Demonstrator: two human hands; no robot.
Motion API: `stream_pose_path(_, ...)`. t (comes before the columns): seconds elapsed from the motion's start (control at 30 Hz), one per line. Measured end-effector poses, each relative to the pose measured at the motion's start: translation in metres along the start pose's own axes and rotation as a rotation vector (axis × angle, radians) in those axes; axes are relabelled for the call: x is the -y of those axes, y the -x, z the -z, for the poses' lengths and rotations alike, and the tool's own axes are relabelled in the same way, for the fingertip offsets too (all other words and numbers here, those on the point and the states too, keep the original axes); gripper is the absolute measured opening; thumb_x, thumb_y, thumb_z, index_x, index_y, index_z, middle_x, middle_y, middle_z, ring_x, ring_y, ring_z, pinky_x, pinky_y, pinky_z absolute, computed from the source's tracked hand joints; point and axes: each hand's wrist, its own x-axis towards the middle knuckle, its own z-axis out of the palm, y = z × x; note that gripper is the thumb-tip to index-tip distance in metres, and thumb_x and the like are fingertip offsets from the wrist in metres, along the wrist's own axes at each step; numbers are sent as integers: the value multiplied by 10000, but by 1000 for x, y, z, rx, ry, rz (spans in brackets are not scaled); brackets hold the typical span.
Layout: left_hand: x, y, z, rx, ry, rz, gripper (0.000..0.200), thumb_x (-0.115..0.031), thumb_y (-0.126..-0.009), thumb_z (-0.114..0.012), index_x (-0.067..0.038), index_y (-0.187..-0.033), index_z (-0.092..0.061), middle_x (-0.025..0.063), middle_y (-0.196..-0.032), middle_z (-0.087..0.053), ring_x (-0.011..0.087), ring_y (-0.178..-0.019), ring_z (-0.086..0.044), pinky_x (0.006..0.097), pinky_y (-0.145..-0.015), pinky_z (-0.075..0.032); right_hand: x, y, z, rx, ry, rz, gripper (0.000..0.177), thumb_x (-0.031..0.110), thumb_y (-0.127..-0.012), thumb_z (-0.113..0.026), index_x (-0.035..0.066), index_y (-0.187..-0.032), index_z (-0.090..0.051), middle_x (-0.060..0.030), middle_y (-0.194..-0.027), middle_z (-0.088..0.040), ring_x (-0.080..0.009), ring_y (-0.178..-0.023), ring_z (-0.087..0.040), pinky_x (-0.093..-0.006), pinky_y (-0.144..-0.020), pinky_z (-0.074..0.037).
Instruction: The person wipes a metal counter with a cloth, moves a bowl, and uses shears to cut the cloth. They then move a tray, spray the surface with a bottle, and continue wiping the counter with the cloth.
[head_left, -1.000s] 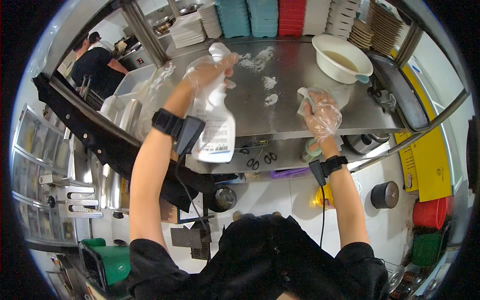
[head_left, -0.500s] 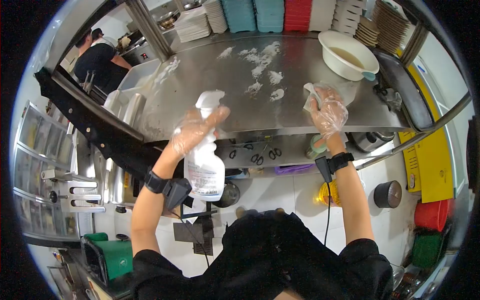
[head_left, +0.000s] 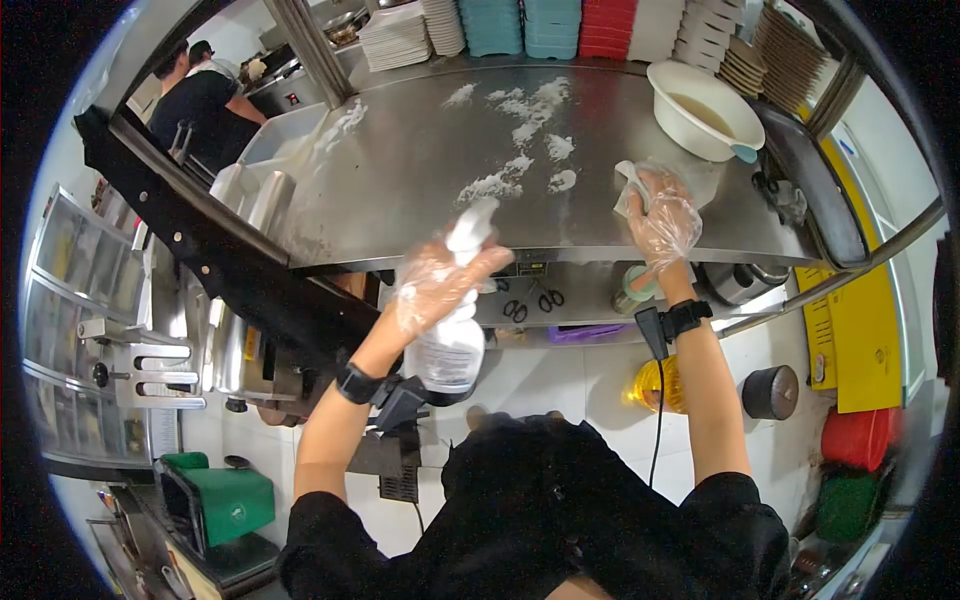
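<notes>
My left hand point(head_left: 450, 285), in a clear plastic glove, is closed around the neck of a white spray bottle point(head_left: 446, 355). The bottle hangs upright in front of the steel counter's point(head_left: 400, 170) near edge, its nozzle pointing away from me. White foam point(head_left: 535, 118) lies in patches on the countertop, with one patch just beyond the nozzle. On the right, my gloved right hand point(head_left: 664, 215) rests on the counter with its fingers over a pale cloth point(head_left: 630, 185). Part of that cloth is hidden beneath the palm.
A white basin point(head_left: 690, 80) of cloudy liquid stands at the back right, beside a dark tray point(head_left: 825, 190). Stacked plates point(head_left: 395, 38) and coloured containers line the back. Scissors point(head_left: 515, 308) lie on the shelf below. Another person point(head_left: 200, 110) stands beyond the counter at left.
The spray bottle has moved right and slightly down with my left hand. A fresh foam patch has appeared near the counter's middle. My right hand stays on the cloth in almost the same place.
</notes>
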Motion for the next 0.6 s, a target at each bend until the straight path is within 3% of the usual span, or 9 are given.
stream_pose_path(0.07,-5,-9,-11,52,-30,32,573,-485,-855,-667,-154,-1303,-530,78,-931,-687,221,-746,-675,329,-698,-532,0,0,0,-11,-6,16,317,307,-881,-576,103,-1112,-653,-153,-1119,-652,-342,-1078,-581,-454,-974,-419)
stream_pose_path(0.27,23,-7,-4,62,-230,-92,581,-519,-860,-645,-116,-1271,-570,108,-944,-695,224,-723,-683,328,-645,-543,-2,1,0,4,-26,12,313,299,-882,-576,99,-1110,-653,-158,-1108,-655,-350,-1069,-583,-463,-969,-425)
stream_pose_path(0.3,8,0,0,-61,54,151,575,-546,-851,-646,-92,-1203,-622,109,-843,-710,214,-653,-679,335,-612,-538,-2,1,0,-1,-35,21,316,300,-881,-576,97,-1112,-652,-158,-1106,-656,-351,-1064,-585,-464,-965,-428)
stream_pose_path(0.33,20,2,9,-166,-112,53,561,-564,-833,-662,-45,-1040,-695,99,-679,-687,186,-588,-666,332,-588,-529,-2,1,-1,-1,-37,19,316,300,-881,-576,97,-1112,-652,-158,-1106,-656,-351,-1064,-585,-464,-965,-428)
stream_pose_path(0.37,24,3,20,-240,-117,277,582,-617,-826,-631,-43,-824,-726,96,-605,-663,182,-597,-672,327,-586,-525,-2,1,-1,-11,-40,18,317,302,-881,-575,101,-1113,-652,-157,-1106,-656,-350,-1066,-583,-465,-963,-428)
stream_pose_path(0.4,35,3,27,-415,-233,220,636,-660,-826,-592,-56,-658,-702,99,-586,-654,200,-566,-664,326,-585,-521,-1,2,0,-21,-44,16,317,304,-880,-574,106,-1115,-652,-156,-1106,-657,-349,-1069,-581,-465,-962,-429)
stream_pose_path(0.43,44,8,35,-469,-210,298,618,-642,-858,-557,-79,-654,-710,95,-588,-654,226,-548,-654,339,-581,-512,-1,2,0,-20,-45,14,317,304,-880,-574,106,-1115,-652,-156,-1106,-657,-349,-1069,-581,-465,-962,-429)
stream_pose_path(0.57,54,14,59,-583,-190,122,522,-527,-899,-573,-24,-848,-702,81,-600,-650,195,-547,-636,354,-576,-492,1,2,0,35,-11,-42,319,313,-876,-577,124,-1121,-652,-150,-1120,-653,-348,-1089,-569,-469,-962,-429)
stream_pose_path(0.6,52,10,61,-535,-97,242,499,-507,-903,-573,-28,-857,-703,93,-607,-654,222,-554,-640,372,-588,-493,0,2,0,30,-10,-41,319,316,-875,-578,129,-1123,-653,-148,-1122,-653,-348,-1095,-565,-471,-963,-429)
